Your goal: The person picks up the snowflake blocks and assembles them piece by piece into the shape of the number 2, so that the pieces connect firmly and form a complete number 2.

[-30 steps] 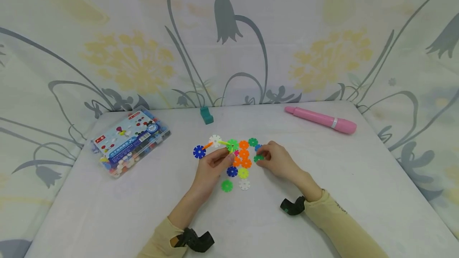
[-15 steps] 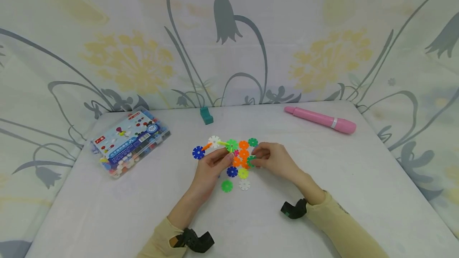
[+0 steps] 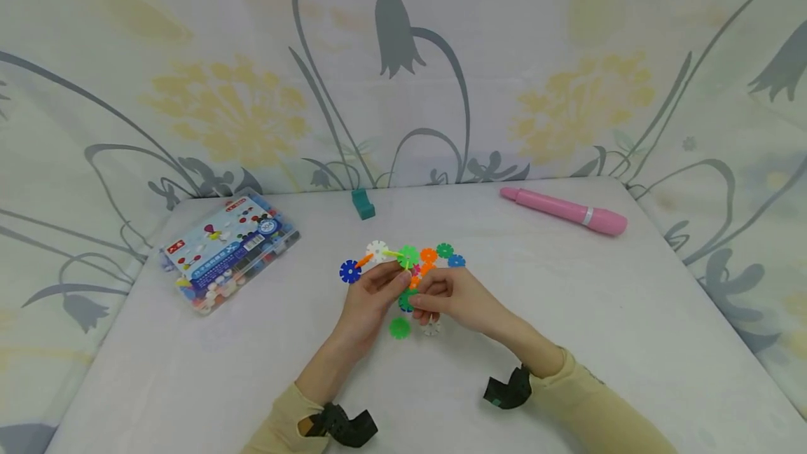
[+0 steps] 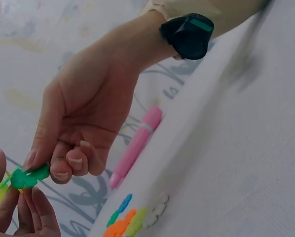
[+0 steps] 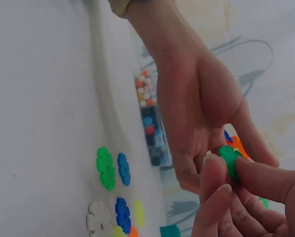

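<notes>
Joining step: right hand (image 3: pixel 450 298) pinches a green disc (image 4: pixel 29 176) at the toy chain (image 3: pixel 403 258) gripped by the left hand (image 3: pixel 372 293), mid-table; next, slots likely need aligning.

left hand (image 3: pixel 372 291): fingers curled, tips meeting the right hand's
right hand (image 3: pixel 449 296): thumb and forefinger pinched
forearms: angled inward, sleeved, wrist bands on
</notes>
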